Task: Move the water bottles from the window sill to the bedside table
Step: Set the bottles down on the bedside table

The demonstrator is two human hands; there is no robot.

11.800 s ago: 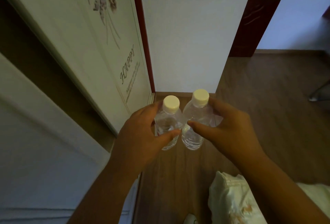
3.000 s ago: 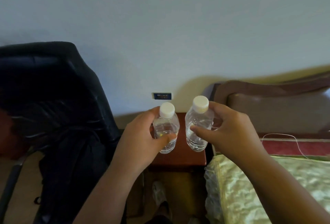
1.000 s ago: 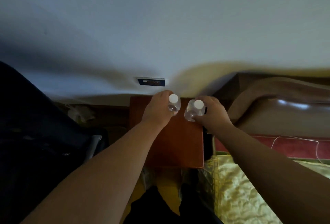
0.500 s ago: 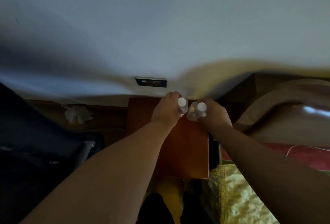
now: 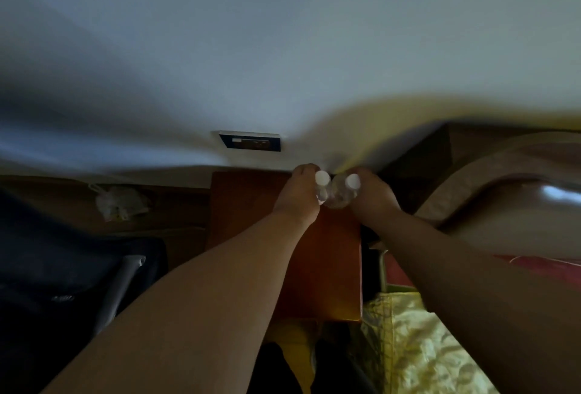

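So both bottles are down at the far edge of the bedside worktop (image 5: pixel 251 205), a bit right of centre in the frame and tight against the wall. The left hand (image 5: pixel 298 197) has its grip curled round the left bottle (image 5: pixel 322 184), and the right hand (image 5: pixel 372 194) is wrapped round the right bottle (image 5: pixel 349 188). Both stand upright, white caps pointing up at the camera, long axes vertical, and they're just beside each other, maybe touching, hard to say with the blur. I can't tell if the bases are actually sitting on the wood yet, the hands cover that bit. If they are, what's left is letting go and pulling straight back toward the near edge, since the wall blocks anything forward. Each hand is on its own bottle, so neither is nearer. No labels or brand I can read on the bottles. There's a dark wall plate (image 5: pixel 250 141) above the worktop, too blurred for any text.
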